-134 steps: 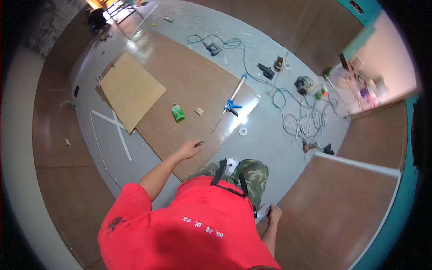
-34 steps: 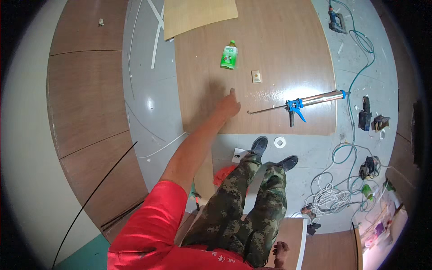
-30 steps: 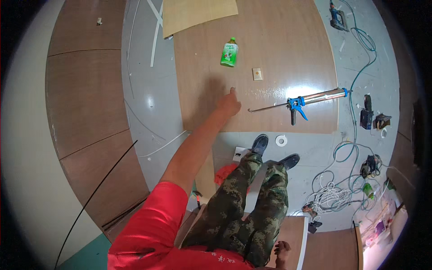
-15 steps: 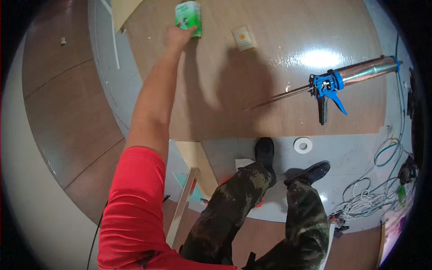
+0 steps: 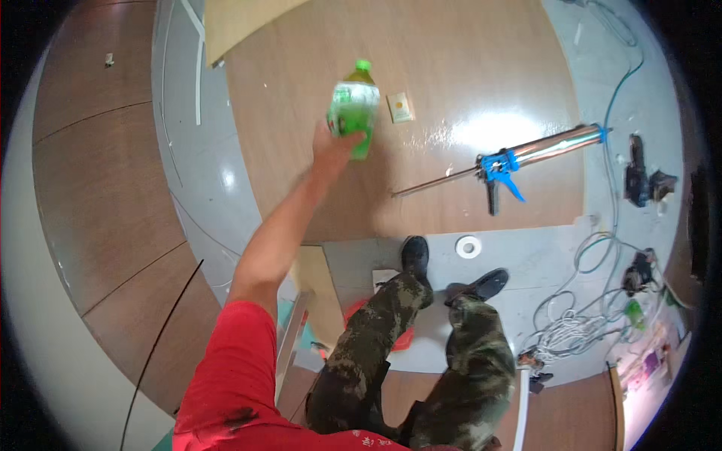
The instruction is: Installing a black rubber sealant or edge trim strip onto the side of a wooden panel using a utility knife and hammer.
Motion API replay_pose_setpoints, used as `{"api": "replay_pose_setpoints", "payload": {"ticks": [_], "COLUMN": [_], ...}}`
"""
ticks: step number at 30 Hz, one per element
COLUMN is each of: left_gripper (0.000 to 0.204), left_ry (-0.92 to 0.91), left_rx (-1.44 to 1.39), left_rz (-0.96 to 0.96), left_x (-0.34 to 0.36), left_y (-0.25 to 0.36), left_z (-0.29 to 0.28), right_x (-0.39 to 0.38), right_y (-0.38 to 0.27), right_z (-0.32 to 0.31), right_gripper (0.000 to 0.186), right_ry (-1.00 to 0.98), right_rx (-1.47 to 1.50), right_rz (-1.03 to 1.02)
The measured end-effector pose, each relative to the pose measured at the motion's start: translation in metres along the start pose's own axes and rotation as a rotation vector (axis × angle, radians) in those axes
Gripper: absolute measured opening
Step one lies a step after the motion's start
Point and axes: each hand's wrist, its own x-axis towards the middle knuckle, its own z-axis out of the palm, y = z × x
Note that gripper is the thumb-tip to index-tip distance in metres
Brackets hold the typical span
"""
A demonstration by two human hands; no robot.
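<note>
My left hand [image 5: 333, 148] is closed round the lower part of a plastic drink bottle [image 5: 356, 96] with a green cap, a green and white label and yellow-green liquid inside. The bottle is held tilted above a wood-faced board [image 5: 293, 90], its cap end pointing away from me. Close to its right lies a small pale packet [image 5: 400, 107] with a yellow mark. Farther right on the board rests a caulking gun [image 5: 500, 165] with a blue trigger, a shiny barrel and a long thin rod. No part of my right hand shows.
A roll of white tape [image 5: 468, 246] lies on the grey floor by my shoes. Tangled cables [image 5: 575, 331] spread at the lower right. Offcut boards [image 5: 320, 289] lean left of my legs, and a red thing [image 5: 404, 340] sits partly hidden behind them.
My left hand has drawn the bottle nearer and to the right. The bottle's cap and neck now show. The whole view has also shifted, bringing more of the right side into sight.
</note>
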Motion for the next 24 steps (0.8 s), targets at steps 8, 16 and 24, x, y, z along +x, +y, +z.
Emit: {"api": "replay_pose_setpoints", "payload": {"ticks": [8,16,24], "left_gripper": [0.087,0.088,0.084], "left_ry": [0.262,0.404,0.566], "left_rx": [0.296,0.172,0.213], "left_rz": [0.473,0.765,1.139], "left_x": [-0.204,-0.324,-0.387], "left_y": [0.242,0.418,0.489], "left_z": [-0.054,-0.129,-0.191], "right_x": [-0.066,-0.185,-0.25], "right_y": [0.226,0.163,0.074], "right_z": [-0.081,-0.132,-0.176], "right_gripper": [0.023,0.03,0.021], "right_ry": [0.041,0.054,0.134], "right_rx": [0.53,0.597,0.651], "right_rz": [-0.165,-0.641,-1.044]}}
